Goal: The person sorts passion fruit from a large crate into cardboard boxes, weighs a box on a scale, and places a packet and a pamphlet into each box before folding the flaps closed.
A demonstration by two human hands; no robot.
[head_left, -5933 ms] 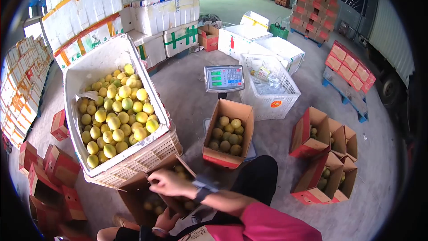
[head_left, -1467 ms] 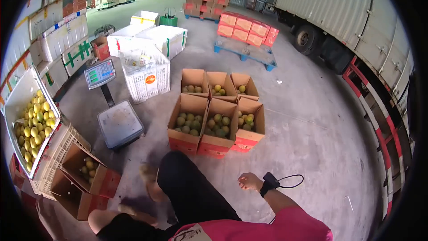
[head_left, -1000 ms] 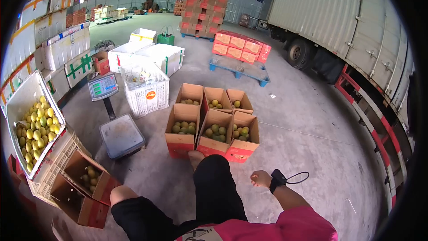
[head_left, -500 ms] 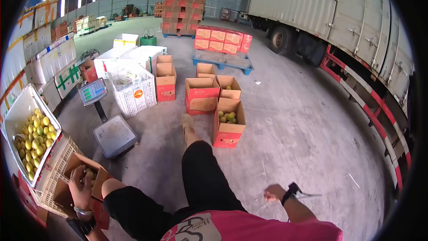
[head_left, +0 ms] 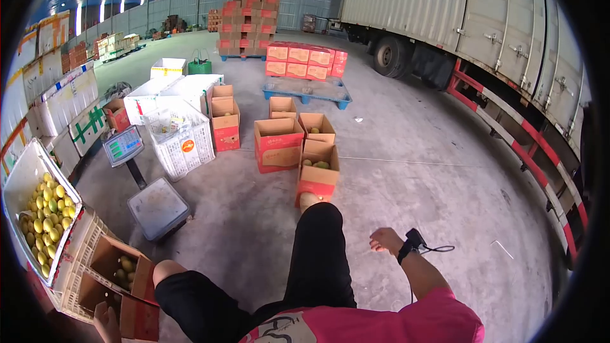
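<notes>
At the bottom left is my left hand, beside an open carton, fingers raised and apart, with nothing visible in it. Just behind that carton, another carton holds several green-yellow fruits. A white foam box full of yellow-green fruits rests tilted on a cream plastic crate. Over the floor on the right hangs my right hand, empty, its fingers loosely bent and apart, with a black strap and cord at the wrist.
A scale with a display stands left of centre, near a white basket. Ahead are open red cartons, one with fruit by my foot. Further off are a blue pallet and a truck.
My left hand has moved out of the fruit carton, down toward the nearer carton. My leg has swung right, the foot now by the fruit-filled red carton. My right hand has risen slightly.
</notes>
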